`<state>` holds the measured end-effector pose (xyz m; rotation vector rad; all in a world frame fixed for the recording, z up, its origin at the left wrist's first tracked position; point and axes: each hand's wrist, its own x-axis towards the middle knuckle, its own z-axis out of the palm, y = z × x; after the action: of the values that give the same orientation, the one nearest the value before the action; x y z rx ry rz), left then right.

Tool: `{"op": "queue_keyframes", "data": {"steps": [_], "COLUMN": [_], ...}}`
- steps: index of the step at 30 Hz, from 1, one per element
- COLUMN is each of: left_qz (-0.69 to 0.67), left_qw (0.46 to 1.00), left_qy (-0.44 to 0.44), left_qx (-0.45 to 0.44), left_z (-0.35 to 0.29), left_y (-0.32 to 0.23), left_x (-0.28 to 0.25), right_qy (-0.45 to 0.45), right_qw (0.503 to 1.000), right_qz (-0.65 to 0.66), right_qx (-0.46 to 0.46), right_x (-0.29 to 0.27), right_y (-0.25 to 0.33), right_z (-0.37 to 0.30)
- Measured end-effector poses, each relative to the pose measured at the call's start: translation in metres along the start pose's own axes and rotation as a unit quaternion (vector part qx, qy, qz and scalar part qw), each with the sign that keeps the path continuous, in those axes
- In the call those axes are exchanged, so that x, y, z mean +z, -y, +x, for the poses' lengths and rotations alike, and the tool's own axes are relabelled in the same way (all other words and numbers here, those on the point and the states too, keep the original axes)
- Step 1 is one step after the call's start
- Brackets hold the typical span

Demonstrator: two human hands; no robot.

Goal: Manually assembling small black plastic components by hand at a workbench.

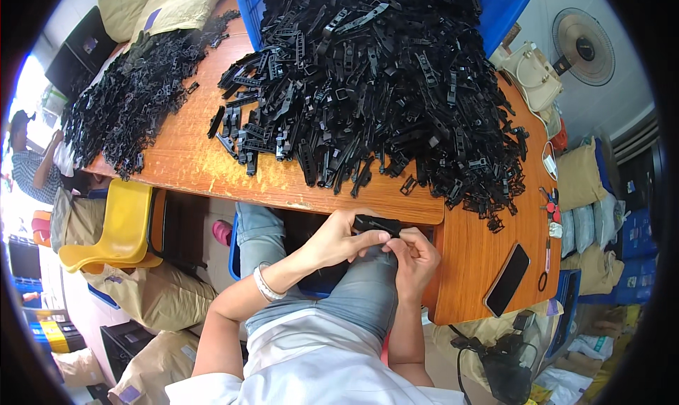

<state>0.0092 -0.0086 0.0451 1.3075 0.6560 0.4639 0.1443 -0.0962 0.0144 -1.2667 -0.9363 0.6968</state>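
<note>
Just off the table's front edge, above my lap, my left hand [344, 236] grips a black plastic part [376, 224], thumb along its near side. At the part's right end my right hand [414, 255] is closed, thumb and fingers pinched on it. Whether a second small piece sits between the fingertips is hidden. Beyond my hands, a large heap of loose black plastic parts [368, 87] spills from a tipped blue bin [511, 16] onto the wooden table [212, 166]. Long clip-like strips and small frames show in this heap.
Another heap of small black parts [134, 97] covers the table's left side. A phone [507, 279] and scissors [544, 267] lie at right. A yellow chair [117, 228], paper sacks [152, 295] and a fan [584, 48] stand around. Another person [35, 171] is at far left.
</note>
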Motion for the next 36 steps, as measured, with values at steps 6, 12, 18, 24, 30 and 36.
{"op": "queue_keyframes", "data": {"steps": [6, 12, 18, 24, 30, 36], "left_qz": [-0.046, -0.073, 0.199, 0.547, 0.346, -0.049], "left_qw": [0.994, 0.992, 0.96, 0.778, 0.849, 0.997], "left_qy": [-0.003, 0.029, -0.087, -0.269, -0.283, -0.052], "left_qx": [0.096, 0.096, 0.177, 0.154, 0.282, -0.011], "left_z": [-0.001, -0.003, 0.037, 0.061, 0.04, 0.004], "left_y": [0.016, 0.012, 0.024, 0.034, 0.021, 0.009], "left_x": [-0.001, 0.0, -0.027, -0.021, -0.02, -0.017], "right_qy": [-0.014, 0.014, -0.061, -0.041, -0.015, 0.038], "right_qw": [0.987, 0.994, 0.99, 0.992, 0.993, 0.997], "right_qz": [0.123, 0.081, 0.097, 0.091, 0.095, -0.052], "right_qx": [0.1, 0.077, 0.079, 0.078, 0.062, -0.03], "right_x": [0.015, 0.011, 0.001, -0.008, -0.015, -0.016], "right_y": [0.017, 0.013, -0.005, -0.009, -0.015, -0.008], "right_z": [0.001, -0.006, -0.005, -0.007, -0.006, 0.002]}}
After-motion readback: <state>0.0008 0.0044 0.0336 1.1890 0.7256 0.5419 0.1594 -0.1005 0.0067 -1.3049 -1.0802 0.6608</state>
